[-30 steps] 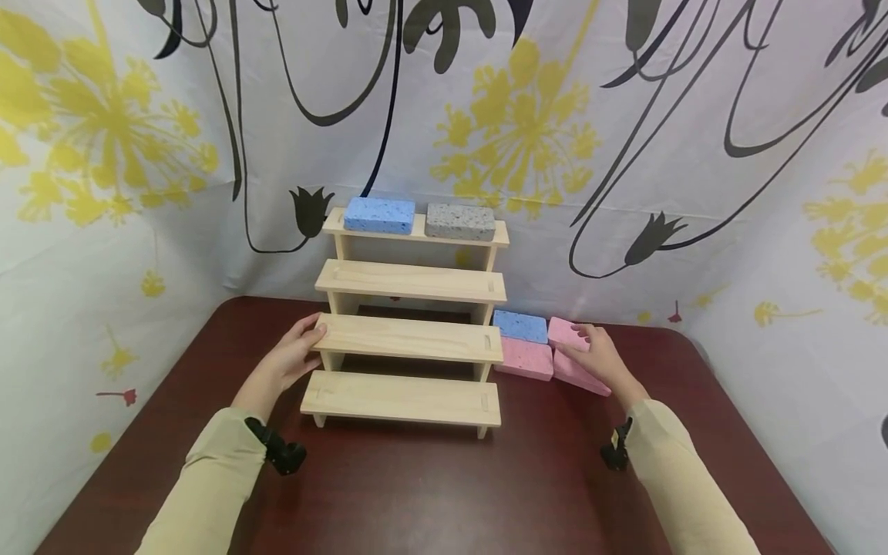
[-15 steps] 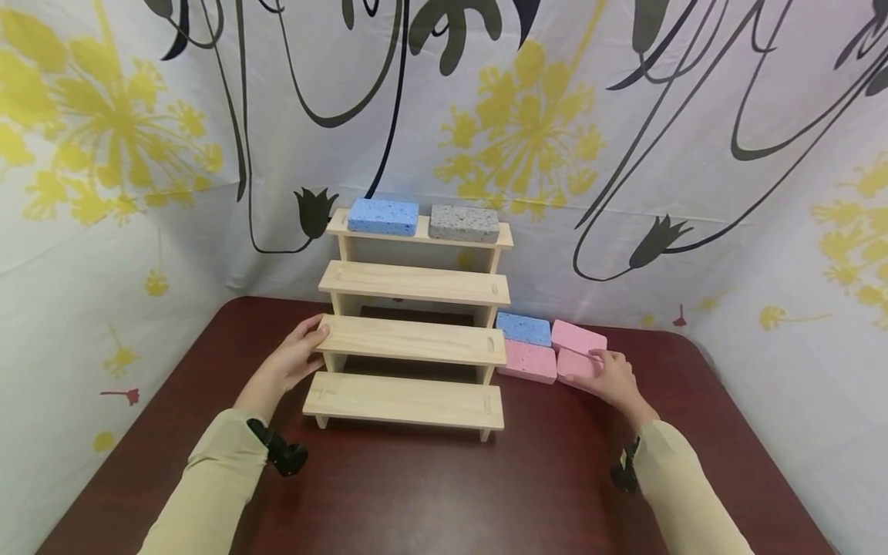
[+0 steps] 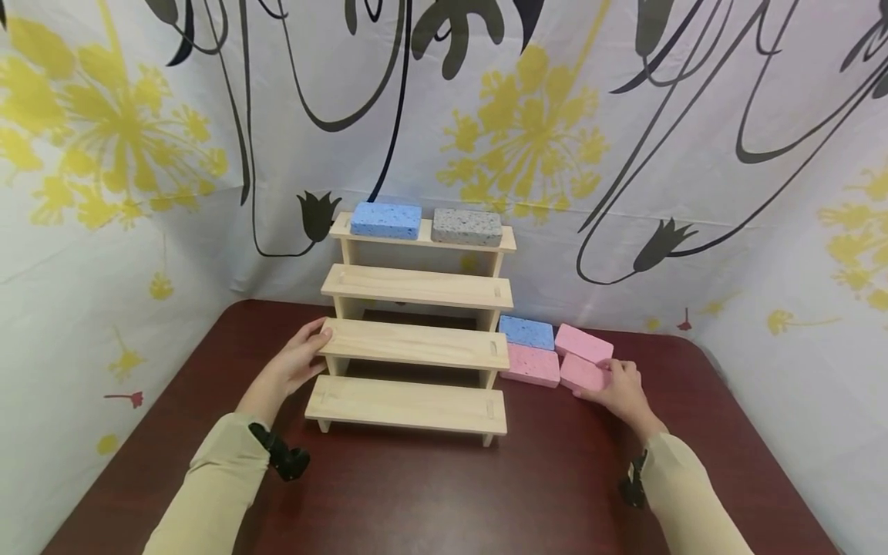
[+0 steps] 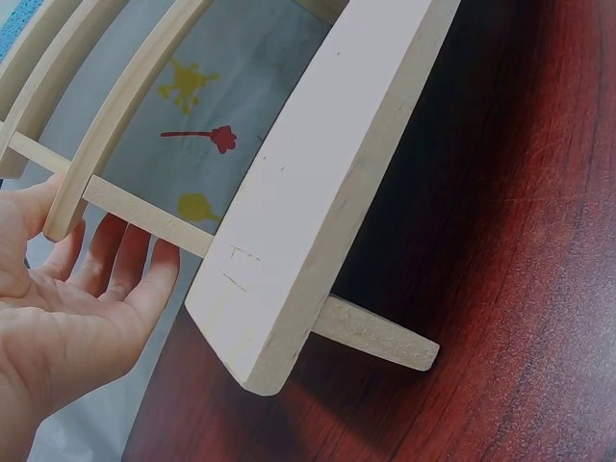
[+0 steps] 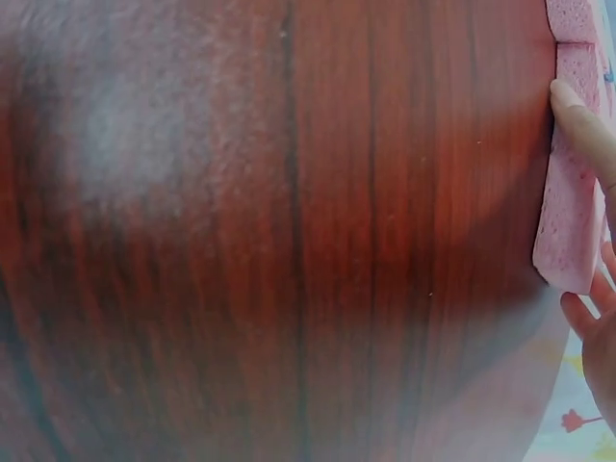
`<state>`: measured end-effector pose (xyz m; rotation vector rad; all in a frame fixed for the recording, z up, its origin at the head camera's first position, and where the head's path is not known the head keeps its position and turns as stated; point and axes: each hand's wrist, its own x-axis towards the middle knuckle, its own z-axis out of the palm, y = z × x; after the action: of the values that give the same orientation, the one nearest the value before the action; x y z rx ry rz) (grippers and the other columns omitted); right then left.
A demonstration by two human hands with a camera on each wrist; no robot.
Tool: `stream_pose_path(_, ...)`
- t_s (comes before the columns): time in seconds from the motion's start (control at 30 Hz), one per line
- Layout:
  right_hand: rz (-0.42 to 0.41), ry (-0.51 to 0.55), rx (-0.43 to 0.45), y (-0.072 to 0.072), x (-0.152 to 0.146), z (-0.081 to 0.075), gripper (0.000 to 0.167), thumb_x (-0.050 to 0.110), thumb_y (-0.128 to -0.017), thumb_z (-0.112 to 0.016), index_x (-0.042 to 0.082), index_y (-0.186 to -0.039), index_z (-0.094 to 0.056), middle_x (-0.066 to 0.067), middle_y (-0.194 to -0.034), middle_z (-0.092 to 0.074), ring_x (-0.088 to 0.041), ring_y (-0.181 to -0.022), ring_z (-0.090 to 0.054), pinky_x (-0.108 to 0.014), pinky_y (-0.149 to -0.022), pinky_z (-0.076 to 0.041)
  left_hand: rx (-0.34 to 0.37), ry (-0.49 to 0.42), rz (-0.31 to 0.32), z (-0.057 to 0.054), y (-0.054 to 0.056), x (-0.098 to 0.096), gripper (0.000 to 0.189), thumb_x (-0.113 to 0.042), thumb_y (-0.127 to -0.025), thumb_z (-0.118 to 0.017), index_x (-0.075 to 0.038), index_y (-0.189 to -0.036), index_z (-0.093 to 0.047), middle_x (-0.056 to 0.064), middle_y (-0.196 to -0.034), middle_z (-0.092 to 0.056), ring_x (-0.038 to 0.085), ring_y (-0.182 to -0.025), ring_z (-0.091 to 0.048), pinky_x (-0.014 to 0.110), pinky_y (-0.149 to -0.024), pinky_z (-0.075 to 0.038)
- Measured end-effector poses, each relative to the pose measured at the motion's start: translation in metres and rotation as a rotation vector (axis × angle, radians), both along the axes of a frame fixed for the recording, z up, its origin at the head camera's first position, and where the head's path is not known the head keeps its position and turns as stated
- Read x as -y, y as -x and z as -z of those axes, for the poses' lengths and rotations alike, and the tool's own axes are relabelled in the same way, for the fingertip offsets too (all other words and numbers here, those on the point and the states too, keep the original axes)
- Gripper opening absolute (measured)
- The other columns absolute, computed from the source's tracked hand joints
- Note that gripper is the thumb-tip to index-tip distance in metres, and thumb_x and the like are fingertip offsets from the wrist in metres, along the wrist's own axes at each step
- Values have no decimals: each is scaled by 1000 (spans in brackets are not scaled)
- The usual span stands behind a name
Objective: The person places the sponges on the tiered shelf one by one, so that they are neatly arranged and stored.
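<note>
A light wooden four-tier stepped rack [image 3: 416,343] stands on the table. My left hand [image 3: 294,361] holds the left end of its second step from the bottom; in the left wrist view the thumb lies over the board and the fingers curl beneath. To the rack's right, my right hand [image 3: 622,393] has thumb and fingers about the edges of the front right pink sponge [image 3: 581,373]. The right wrist view shows one digit against the long side of that pink sponge [image 5: 570,217] and fingertips at its end. The sponge lies flat on the table.
Another pink sponge [image 3: 584,344] lies askew behind the held one. Left of these, a blue sponge [image 3: 527,332] and a pink sponge [image 3: 530,364] lie beside the rack. On the top step sit a blue sponge [image 3: 385,220] and a grey sponge [image 3: 467,227]. Patterned cloth [image 3: 444,154] surrounds the table [image 3: 416,493].
My right hand has moved from over the back right pink sponge toward the front right one and now grasps its edges. My left hand keeps its hold on the rack.
</note>
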<state>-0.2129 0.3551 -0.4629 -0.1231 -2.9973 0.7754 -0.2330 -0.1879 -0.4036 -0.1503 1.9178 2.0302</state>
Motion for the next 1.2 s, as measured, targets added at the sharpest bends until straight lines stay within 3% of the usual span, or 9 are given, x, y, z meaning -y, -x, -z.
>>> stream_pose_path(0.33, -45, -120, 19, -2, -6, 3, 93, 55, -65, -74, -11, -125, -43, -34, -118, -42, -43, -102, -34, -52, -78, -38, 3, -10, 0, 1, -1, -1, 68, -31, -97, -42, -18, -148, 2, 19, -152, -6, 33, -140, -14, 50, -113, -16)
stream_pose_path(0.63, -72, -62, 59, -4, -12, -2, 91, 52, -65, -75, -7, -125, -42, -32, -120, -43, -42, -103, -33, -50, -79, -36, -1, -9, 0, 0, 0, 0, 69, -32, -97, -42, -17, -148, 2, 20, -152, -6, 33, -140, -14, 50, -113, -15)
stream_pose_path(1.2, -139, -20, 159, -1, -7, -26, 92, 53, -65, -75, -4, -127, -39, -25, -119, -43, -36, -104, -35, -50, -82, -40, -15, 7, 1, 0, -2, -1, 67, -32, -98, -40, -18, -148, 1, 20, -152, -6, 33, -140, -14, 50, -113, -16)
